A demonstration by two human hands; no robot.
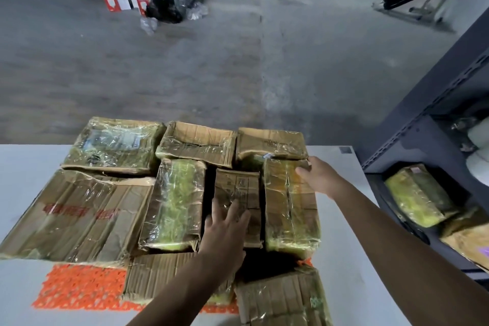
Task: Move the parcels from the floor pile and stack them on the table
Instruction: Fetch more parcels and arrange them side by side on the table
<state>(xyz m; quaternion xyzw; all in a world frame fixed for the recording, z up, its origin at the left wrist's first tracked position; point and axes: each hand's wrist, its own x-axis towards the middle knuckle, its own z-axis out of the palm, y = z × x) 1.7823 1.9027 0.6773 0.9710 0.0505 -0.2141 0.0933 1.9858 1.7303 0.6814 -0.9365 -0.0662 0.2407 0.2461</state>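
The left hand point(225, 233) lies flat on a narrow brown cardboard parcel point(238, 185) in the middle of the stack on the white desk point(23, 167). Its fingers point(232, 210) are straight and spread apart, pressing on the top face and gripping nothing. The right hand point(321, 180) holds the far right corner of a clear-taped brown parcel with yellow-green filling point(288, 219). The thumb lies on top and the fingers point(313, 162) are curled over the far edge, clamped on it. This parcel lies just right of the left fingers, alongside the narrow one. A dark gap shows between the two, so whether they touch cannot be told.

Just left of the left fingers lies a second taped yellow-green parcel point(174, 204), and further left a large flat creased carton with red print point(79, 214). Beyond both sets of fingers, a row of three taped brown boxes point(197, 143) runs along the far edge of the desk. Nearer than the left fingers, under the forearm, sit a ribbed cardboard parcel point(158, 275) and an orange mesh mat point(79, 286). Right of the right fingers stands a dark grey metal shelf point(423, 119) holding another yellow-green taped parcel point(420, 193). Grey concrete floor point(185, 61) stretches beyond the desk.
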